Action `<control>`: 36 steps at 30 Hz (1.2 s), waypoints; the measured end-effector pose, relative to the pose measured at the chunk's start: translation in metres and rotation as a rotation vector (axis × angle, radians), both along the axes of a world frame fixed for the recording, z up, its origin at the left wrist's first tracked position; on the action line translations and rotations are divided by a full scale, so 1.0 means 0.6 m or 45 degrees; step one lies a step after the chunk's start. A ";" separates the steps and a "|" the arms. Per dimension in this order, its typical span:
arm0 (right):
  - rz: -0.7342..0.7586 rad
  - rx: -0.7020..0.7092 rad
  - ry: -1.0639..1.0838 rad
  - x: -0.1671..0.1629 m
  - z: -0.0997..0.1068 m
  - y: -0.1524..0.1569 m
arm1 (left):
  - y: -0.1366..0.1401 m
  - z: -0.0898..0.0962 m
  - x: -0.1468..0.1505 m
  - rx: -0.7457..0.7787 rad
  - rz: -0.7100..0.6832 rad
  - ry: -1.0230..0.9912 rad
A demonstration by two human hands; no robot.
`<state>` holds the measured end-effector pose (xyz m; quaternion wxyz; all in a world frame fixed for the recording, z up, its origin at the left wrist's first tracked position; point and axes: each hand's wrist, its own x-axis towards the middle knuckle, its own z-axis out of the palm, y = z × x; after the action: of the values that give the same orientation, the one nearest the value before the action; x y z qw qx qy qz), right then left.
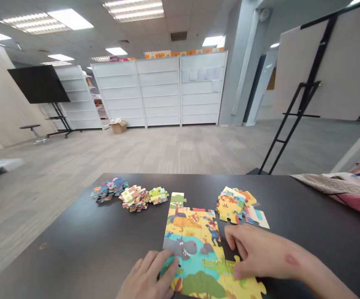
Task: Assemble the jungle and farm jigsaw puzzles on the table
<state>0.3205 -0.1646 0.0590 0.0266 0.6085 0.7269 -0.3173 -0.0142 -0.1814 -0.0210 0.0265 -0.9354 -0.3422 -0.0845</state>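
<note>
A partly joined jigsaw puzzle [195, 232] lies on the dark table, showing a leopard, a hippo in water, a small figure and trees. My left hand [152, 274] rests at its lower left edge, fingers stretched over the pieces. On the right side, my right hand [257, 251] is at the puzzle's border; its thumb touches the lower right pieces, and the index finger, bent, is apart from the thumb. Nothing shows between them. Beyond this hand lies a loose heap of yellow puzzle pieces [229, 205], with a pale-edged piece [257, 216] at its near right.
Toward the far left of the table [105, 232] are a blue-purple pile of pieces [110, 189], a mixed pile [134, 198] and a small green pile [158, 195]. Patterned cloth [338, 187] lies at the right edge. A black easel stand [292, 120] stands behind.
</note>
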 end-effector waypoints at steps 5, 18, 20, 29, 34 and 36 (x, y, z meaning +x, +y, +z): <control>0.035 0.004 0.021 0.001 0.001 0.004 | 0.011 0.024 0.005 0.002 -0.062 -0.012; 0.059 0.101 0.000 0.005 -0.009 0.003 | 0.020 0.084 0.042 -0.250 -0.028 0.013; 0.046 0.114 -0.023 0.004 -0.008 0.002 | 0.027 0.111 0.052 -0.358 0.007 0.022; 0.020 0.171 -0.122 0.001 -0.018 -0.006 | 0.065 0.138 0.127 -0.417 -0.472 -0.034; 0.058 0.253 0.136 0.023 0.002 0.009 | 0.069 0.085 0.173 -0.109 -0.905 0.010; -0.037 0.485 0.159 0.036 0.006 0.023 | 0.072 0.072 0.179 -0.079 -0.913 0.011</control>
<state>0.3418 -0.1510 0.0624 -0.1386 0.5921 0.7652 -0.2114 0.0932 -0.1384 0.0220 -0.0318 -0.9967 0.0053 -0.0741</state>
